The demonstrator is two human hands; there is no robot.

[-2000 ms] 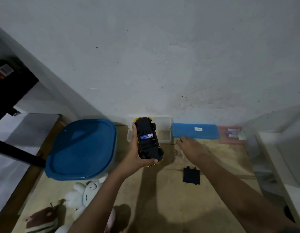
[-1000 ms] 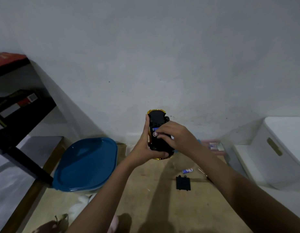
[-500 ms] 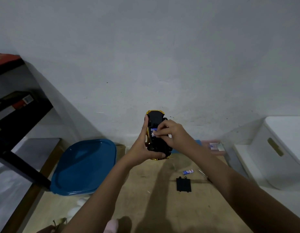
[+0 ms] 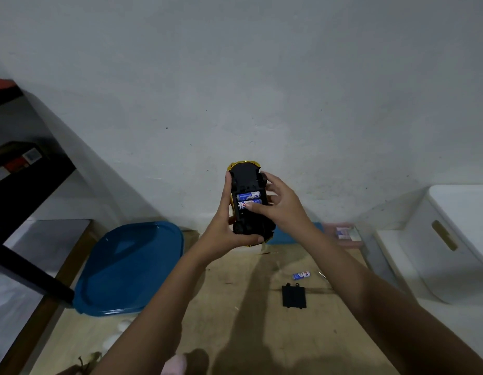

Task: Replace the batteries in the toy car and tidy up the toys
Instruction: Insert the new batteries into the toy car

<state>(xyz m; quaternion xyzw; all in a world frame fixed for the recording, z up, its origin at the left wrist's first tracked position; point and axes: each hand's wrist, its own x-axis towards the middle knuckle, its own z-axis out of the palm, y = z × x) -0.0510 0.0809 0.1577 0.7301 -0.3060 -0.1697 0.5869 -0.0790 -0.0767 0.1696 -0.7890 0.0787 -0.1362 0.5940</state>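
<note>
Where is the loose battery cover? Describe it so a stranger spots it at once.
Start at the white storage box on the right and look left onto the tan surface. The battery cover lies there, just nearer the viewer than a loose battery. It alone is flat, black and squarish; the battery is a blue-and-white cylinder.

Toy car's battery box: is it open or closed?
Open. Two blue batteries show uncovered in the underside of the toy car, and its black cover lies apart on the wooden surface.
</note>
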